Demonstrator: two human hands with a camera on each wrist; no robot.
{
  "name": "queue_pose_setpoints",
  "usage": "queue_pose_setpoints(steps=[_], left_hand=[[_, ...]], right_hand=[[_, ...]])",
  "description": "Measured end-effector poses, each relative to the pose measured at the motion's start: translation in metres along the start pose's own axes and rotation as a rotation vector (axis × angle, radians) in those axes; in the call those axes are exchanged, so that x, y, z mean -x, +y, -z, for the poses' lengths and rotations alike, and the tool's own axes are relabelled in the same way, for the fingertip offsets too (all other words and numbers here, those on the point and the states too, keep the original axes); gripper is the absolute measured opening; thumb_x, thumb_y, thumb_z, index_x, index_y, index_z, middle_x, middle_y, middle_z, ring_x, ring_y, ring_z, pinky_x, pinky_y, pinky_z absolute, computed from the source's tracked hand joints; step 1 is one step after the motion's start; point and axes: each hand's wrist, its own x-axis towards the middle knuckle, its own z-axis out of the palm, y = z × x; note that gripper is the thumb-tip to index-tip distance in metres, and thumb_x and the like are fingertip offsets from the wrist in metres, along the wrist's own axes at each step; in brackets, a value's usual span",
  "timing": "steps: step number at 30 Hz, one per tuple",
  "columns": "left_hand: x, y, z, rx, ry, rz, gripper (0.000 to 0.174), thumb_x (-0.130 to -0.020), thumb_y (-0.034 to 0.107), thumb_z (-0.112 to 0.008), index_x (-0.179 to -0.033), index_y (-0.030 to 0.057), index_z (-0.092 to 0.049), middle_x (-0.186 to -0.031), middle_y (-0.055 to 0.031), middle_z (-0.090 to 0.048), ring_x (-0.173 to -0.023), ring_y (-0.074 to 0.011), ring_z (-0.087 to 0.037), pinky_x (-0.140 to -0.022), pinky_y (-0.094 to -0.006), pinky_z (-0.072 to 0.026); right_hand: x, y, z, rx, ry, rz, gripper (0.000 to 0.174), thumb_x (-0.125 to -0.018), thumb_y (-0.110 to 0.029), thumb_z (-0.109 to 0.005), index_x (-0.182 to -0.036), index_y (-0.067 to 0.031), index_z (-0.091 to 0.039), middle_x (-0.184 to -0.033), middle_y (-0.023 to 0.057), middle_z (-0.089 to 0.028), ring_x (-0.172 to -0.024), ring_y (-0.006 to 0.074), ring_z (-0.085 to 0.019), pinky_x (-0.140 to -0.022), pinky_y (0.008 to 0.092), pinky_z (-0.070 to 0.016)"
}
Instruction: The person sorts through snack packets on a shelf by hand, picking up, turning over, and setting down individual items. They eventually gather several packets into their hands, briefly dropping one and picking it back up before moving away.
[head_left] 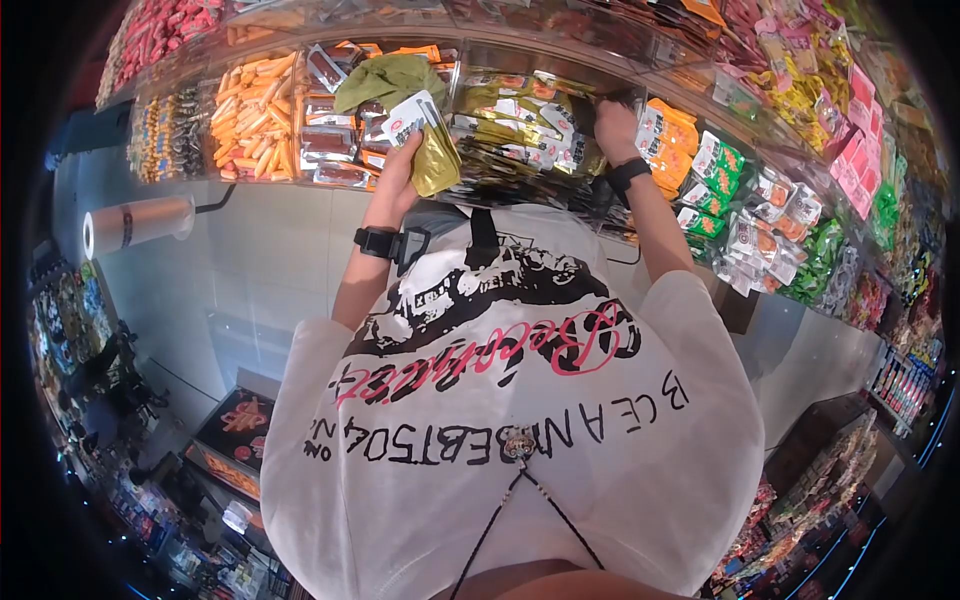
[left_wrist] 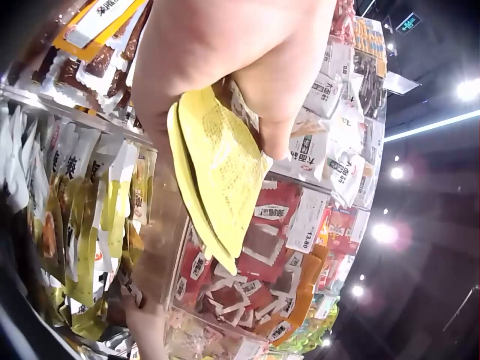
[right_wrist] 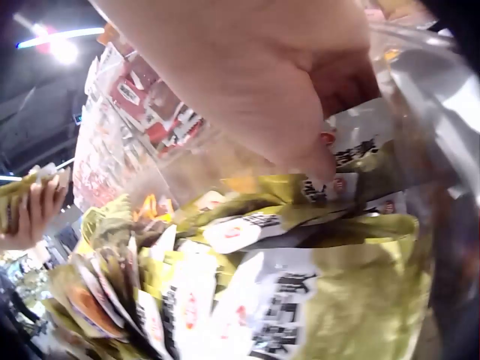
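Observation:
My left hand point(head_left: 399, 172) grips a small stack of yellow-green snack packets point(head_left: 436, 160) with white labels, raised in front of the shelf. In the left wrist view the thumb and fingers pinch the packets point(left_wrist: 217, 165) at their upper end. Over at the right end of a bin of similar packets point(head_left: 515, 125), my right hand point(head_left: 616, 132) reaches in. Seen from the right wrist, its thumb presses on a white-labelled packet point(right_wrist: 352, 142), with the curled fingers behind it partly hidden. More packets point(right_wrist: 330, 292) stand packed upright below that hand.
A crumpled olive-green piece point(head_left: 390, 82) lies over the bin of brown snacks point(head_left: 328, 140) behind the left hand. Orange packets point(head_left: 666, 140) and green packets point(head_left: 714, 170) fill bins on the right. Clear dividers separate the bins. A plastic bag roll point(head_left: 140, 225) sticks out at left.

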Motion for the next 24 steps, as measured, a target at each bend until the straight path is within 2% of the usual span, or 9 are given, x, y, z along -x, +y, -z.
queue_pose_setpoints(steps=[2,4,7,9,12,18,20,22,24], left_hand=[[0.002,0.0,-0.003,0.0,0.034,-0.004,0.035,-0.095,0.018,-0.04,-0.124,-0.0022,-0.039,-0.115,-0.0182,-0.055,-0.103,-0.0316,-0.058,-0.084,-0.0426,-0.0513],[0.007,0.001,-0.006,-0.072,0.018,-0.023,0.039,-0.096,0.022,-0.038,-0.128,-0.0006,-0.037,-0.119,-0.0228,-0.052,-0.109,-0.0332,-0.053,-0.087,-0.0507,-0.0482],[0.009,0.004,-0.008,-0.075,0.011,0.004,0.034,-0.095,0.017,-0.039,-0.123,-0.0019,-0.04,-0.111,-0.0198,-0.056,-0.102,-0.0311,-0.058,-0.083,-0.044,-0.0512],[0.01,0.006,-0.019,-0.097,0.027,-0.013,0.031,-0.094,0.013,-0.041,-0.121,-0.0022,-0.042,-0.106,-0.0166,-0.06,-0.095,-0.0278,-0.062,-0.081,-0.0385,-0.0529],[-0.005,0.001,-0.022,-0.1,0.032,-0.003,0.031,-0.094,0.013,-0.042,-0.121,-0.0015,-0.043,-0.107,-0.0148,-0.059,-0.095,-0.0247,-0.062,-0.081,-0.0364,-0.0525],[-0.006,0.004,-0.054,-0.13,-0.013,-0.01,0.039,-0.096,0.024,-0.041,-0.127,0.0016,-0.039,-0.117,-0.0112,-0.055,-0.104,-0.0226,-0.057,-0.086,-0.0352,-0.0493],[-0.002,0.006,-0.063,0.016,-0.139,0.131,0.038,-0.096,0.025,-0.041,-0.127,0.0036,-0.038,-0.12,-0.0106,-0.052,-0.105,-0.021,-0.056,-0.087,-0.034,-0.0489],[0.001,0.004,-0.069,0.046,-0.159,0.179,0.037,-0.094,0.021,-0.046,-0.125,0.0016,-0.04,-0.116,-0.011,-0.054,-0.102,-0.0205,-0.058,-0.084,-0.0335,-0.05],[0.0,-0.004,-0.067,-0.403,-0.136,0.023,0.039,-0.093,0.02,-0.048,-0.126,0.0014,-0.038,-0.117,-0.0147,-0.054,-0.101,-0.0243,-0.058,-0.085,-0.0359,-0.0502]], right_hand=[[-0.009,-0.008,0.029,-0.053,-0.294,-0.174,0.023,-0.073,-0.011,-0.055,-0.093,-0.0005,-0.059,-0.078,0.0193,-0.064,-0.074,0.0354,-0.062,-0.069,0.0427,-0.05],[-0.017,-0.017,0.069,-0.081,-0.247,-0.157,0.023,-0.073,-0.013,-0.058,-0.092,0.0012,-0.059,-0.077,0.0219,-0.063,-0.074,0.0371,-0.062,-0.068,0.0429,-0.0511],[-0.026,-0.026,0.117,-0.413,-0.038,-0.068,0.019,-0.077,-0.013,-0.06,-0.091,0.0002,-0.062,-0.08,0.0177,-0.065,-0.077,0.03,-0.065,-0.069,0.0388,-0.0522],[-0.03,-0.029,0.134,-1.081,-0.214,-0.067,0.028,-0.082,-0.019,-0.062,-0.101,0.0006,-0.06,-0.076,0.0078,-0.066,-0.072,0.0159,-0.065,-0.066,0.033,-0.0525],[-0.024,-0.058,0.166,-1.45,-0.316,-0.188,0.03,-0.087,-0.023,-0.06,-0.106,0.0,-0.059,-0.073,-0.0013,-0.063,-0.069,0.005,-0.059,-0.059,0.0243,-0.0491],[-0.024,-0.09,0.154,-1.168,-0.389,0.183,0.03,-0.089,-0.031,-0.054,-0.092,-0.0032,-0.065,-0.065,0.0017,-0.06,-0.063,0.0067,-0.059,-0.049,0.0271,-0.043],[-0.025,-0.117,0.14,-1.037,0.042,0.44,0.026,-0.087,-0.028,-0.056,-0.097,-0.0049,-0.063,-0.06,0.0084,-0.059,-0.053,0.018,-0.059,-0.048,0.0334,-0.0422],[-0.014,-0.143,0.167,-0.746,-0.117,0.171,0.03,-0.084,-0.027,-0.061,-0.106,-0.0071,-0.059,-0.069,0.0136,-0.062,-0.064,0.0175,-0.062,-0.058,0.0305,-0.0458],[-0.017,-0.157,0.15,-0.83,0.012,0.199,0.034,-0.084,-0.028,-0.061,-0.11,-0.0071,-0.056,-0.061,0.0127,-0.058,-0.054,0.0192,-0.059,-0.051,0.0314,-0.0437]])
